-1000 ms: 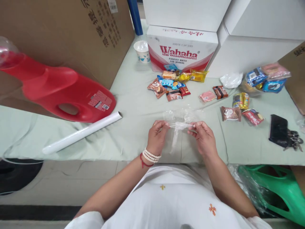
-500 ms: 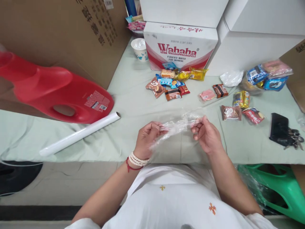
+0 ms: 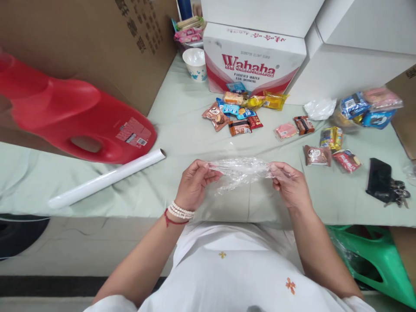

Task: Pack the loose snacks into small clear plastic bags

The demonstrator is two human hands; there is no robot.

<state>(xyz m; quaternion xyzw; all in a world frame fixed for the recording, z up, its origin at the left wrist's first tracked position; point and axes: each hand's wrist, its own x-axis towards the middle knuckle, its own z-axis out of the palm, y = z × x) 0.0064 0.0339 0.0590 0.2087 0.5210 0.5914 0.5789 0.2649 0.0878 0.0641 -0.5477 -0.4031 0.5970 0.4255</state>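
Observation:
A crumpled sheet of clear plastic film [image 3: 242, 170], perhaps a bag, is stretched between my two hands above the table's front part. My left hand [image 3: 194, 182], with a beaded bracelet and a red cord at its wrist, pinches the film's left end. Its right end is pinched by my right hand [image 3: 290, 183]. Beyond the film lies a pile of small wrapped snacks [image 3: 240, 113]. To the right are a brown snack packet [image 3: 317, 155], a red snack packet [image 3: 347, 160] and a pink one [image 3: 286, 131].
A red jug [image 3: 87, 117] and a white tube [image 3: 107, 178] lie at left. Behind the snacks stand a Wahaha carton [image 3: 253, 60] and a paper cup [image 3: 196, 65]. A filled clear bag [image 3: 367, 108] and a black phone-like object [image 3: 378, 180] with keys [image 3: 399, 190] lie at right.
My hands have moved apart, the left one leftward and the right one slightly rightward. The plastic film is pulled straighter and more level between them.

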